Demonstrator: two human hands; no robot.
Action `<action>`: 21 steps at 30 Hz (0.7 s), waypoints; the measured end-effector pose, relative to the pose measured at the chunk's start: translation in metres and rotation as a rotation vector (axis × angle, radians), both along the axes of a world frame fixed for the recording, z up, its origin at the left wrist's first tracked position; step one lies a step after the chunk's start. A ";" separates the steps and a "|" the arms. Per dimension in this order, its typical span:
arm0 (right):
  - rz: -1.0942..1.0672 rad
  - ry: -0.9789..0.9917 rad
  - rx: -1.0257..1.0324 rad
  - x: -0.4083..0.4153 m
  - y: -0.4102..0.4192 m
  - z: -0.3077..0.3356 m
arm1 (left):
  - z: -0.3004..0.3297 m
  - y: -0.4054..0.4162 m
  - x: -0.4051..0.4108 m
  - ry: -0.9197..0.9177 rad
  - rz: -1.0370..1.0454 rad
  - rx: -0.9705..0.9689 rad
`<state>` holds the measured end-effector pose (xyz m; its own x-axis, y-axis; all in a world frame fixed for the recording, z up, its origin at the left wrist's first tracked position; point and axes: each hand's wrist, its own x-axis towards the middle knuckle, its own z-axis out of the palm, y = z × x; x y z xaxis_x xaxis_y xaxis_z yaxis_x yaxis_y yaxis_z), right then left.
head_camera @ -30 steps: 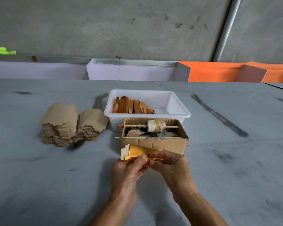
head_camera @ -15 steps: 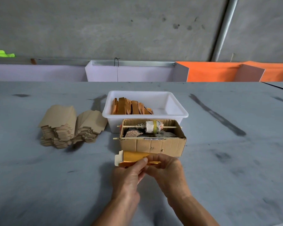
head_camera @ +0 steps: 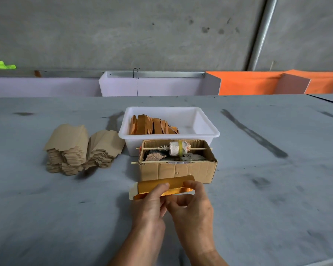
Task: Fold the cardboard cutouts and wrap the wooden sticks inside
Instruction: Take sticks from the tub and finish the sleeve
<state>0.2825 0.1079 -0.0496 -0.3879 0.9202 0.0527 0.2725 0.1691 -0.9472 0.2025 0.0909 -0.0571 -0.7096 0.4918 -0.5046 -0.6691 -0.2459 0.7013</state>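
Both hands' fingers (head_camera: 162, 187) pinching the gold cutout (head_camera: 161, 183)

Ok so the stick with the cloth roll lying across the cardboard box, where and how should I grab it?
Probably by a bare end, coming from above. The stick lies level across the cardboard box rims, with its left tip poking past the wall. The cloth roll bulks out the middle, so thumb and finger would close more cleanly on the thin wood to the right of it.
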 end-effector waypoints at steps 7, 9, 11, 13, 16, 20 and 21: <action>-0.165 0.208 -0.004 -0.004 -0.012 -0.004 | 0.012 0.004 0.004 -0.039 -0.014 0.049; -0.180 0.259 -0.005 -0.004 -0.013 -0.005 | 0.015 0.004 0.005 -0.041 -0.025 0.055; -0.167 0.328 -0.052 -0.004 -0.010 -0.005 | 0.017 0.002 0.005 -0.031 -0.040 0.062; -0.114 0.430 -0.141 -0.001 -0.005 -0.002 | 0.019 0.001 0.004 -0.022 -0.044 0.072; -0.005 0.607 -0.286 0.004 0.002 0.003 | 0.022 0.000 0.004 -0.014 -0.045 0.078; 0.100 0.681 -0.299 0.008 0.008 0.007 | 0.026 -0.002 0.008 0.005 -0.050 0.070; 0.115 0.679 -0.272 0.009 0.010 0.007 | 0.026 -0.002 0.009 0.006 -0.047 0.065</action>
